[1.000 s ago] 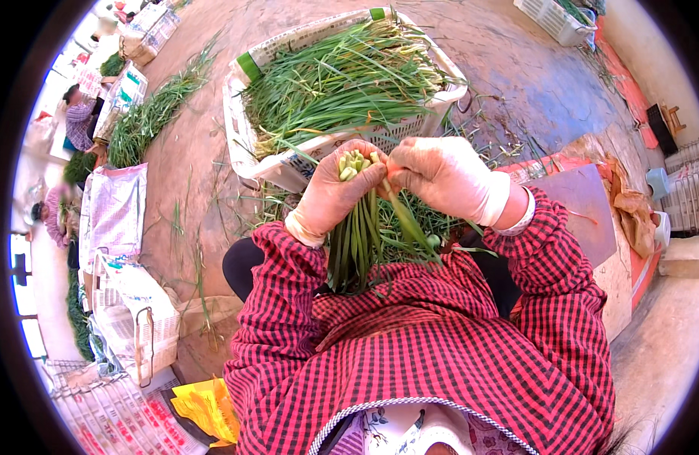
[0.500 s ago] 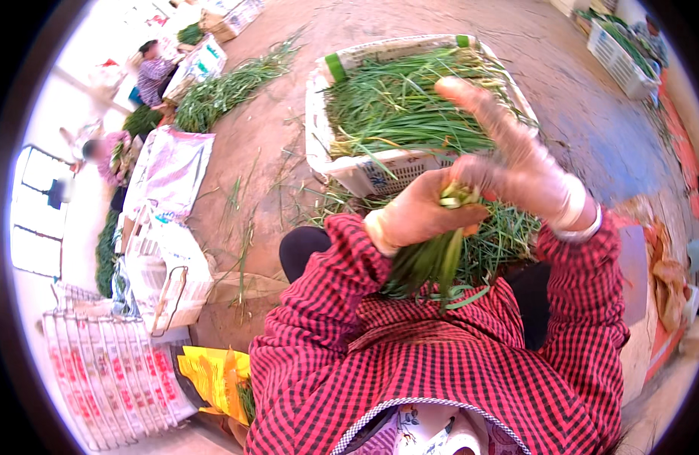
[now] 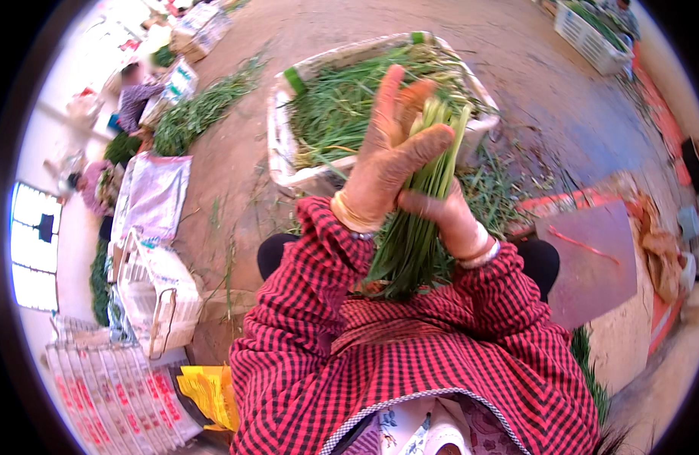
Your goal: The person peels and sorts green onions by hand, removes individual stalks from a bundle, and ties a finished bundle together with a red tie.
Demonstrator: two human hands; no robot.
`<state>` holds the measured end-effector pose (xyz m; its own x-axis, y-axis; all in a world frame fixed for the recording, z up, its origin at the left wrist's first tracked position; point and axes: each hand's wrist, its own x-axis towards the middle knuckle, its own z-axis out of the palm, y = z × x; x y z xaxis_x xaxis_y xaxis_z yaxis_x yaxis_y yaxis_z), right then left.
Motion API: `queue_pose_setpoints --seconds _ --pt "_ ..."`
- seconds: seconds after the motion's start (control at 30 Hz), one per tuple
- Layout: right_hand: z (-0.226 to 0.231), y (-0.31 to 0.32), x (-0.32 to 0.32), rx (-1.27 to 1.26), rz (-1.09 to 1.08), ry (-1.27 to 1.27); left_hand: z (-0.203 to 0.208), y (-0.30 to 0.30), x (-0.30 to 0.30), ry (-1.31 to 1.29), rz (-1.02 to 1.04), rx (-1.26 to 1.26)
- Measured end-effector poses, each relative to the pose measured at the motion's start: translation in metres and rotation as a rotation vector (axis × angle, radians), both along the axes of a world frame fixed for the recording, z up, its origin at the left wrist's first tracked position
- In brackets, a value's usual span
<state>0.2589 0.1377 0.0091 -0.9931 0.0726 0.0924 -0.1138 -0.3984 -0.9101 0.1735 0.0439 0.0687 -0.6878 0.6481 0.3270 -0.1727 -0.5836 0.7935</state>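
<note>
Standing at twelve o'clock, a white crate (image 3: 319, 180) brims with greens (image 3: 342, 114). Past three lies a board (image 3: 596, 280). Near centre, a green bundle (image 3: 431, 173) tilts toward one, clasped mid-length by the right hand (image 3: 457, 227); the left hand (image 3: 380, 171), fingers spread wide, lays its thumb across it. A red strip (image 3: 584, 246) crosses the board.

A brown floor (image 3: 239, 163) is lying strewn with green scraps (image 3: 229, 269).
A white crate (image 3: 276, 144) is standing in the middle, loose leaves (image 3: 490, 193) lying just beside it. To the left, a long leaf pile (image 3: 201, 114) is stretching out and a wire-handled basket (image 3: 184, 303) is standing nearer; another crate (image 3: 588, 42) is resting at the far right.
</note>
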Motion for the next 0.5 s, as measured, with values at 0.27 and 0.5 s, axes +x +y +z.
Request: queue_pose_setpoints --seconds 0.27,0.5 --pt "-0.008 0.165 0.049 -0.563 -0.648 0.357 -0.151 -0.019 -0.012 0.286 -0.74 -0.886" --pt "-0.013 0.26 0.153 -0.482 -1.026 0.499 -0.173 -0.04 -0.039 -0.105 -0.338 -1.185"
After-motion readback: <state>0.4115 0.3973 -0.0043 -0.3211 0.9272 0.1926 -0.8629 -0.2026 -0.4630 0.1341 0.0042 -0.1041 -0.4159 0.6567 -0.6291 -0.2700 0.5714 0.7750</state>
